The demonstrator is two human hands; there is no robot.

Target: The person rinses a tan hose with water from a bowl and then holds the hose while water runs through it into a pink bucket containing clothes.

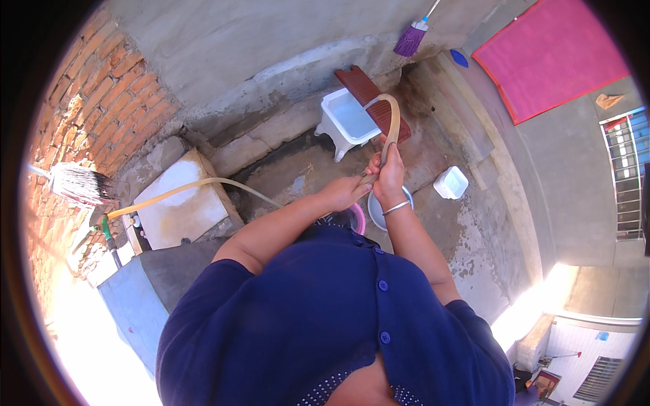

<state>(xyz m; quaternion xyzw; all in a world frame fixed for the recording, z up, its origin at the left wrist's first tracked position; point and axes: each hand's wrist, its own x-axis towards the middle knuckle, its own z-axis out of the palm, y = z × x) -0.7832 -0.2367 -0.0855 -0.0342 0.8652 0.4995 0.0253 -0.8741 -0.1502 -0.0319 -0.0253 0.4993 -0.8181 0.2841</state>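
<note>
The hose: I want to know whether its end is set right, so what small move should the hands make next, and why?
Probably feed the hose a little further forward. Both the left hand and the right hand grip it, and its curved end arcs up over the brown board beside the white tub, seemingly not yet down inside it. Whether water is flowing cannot be seen.

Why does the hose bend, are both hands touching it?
Touching. The head view shows the right hand wrapped around the hose below its curve, and the left hand closed on it lower down, no gap at either.
</note>
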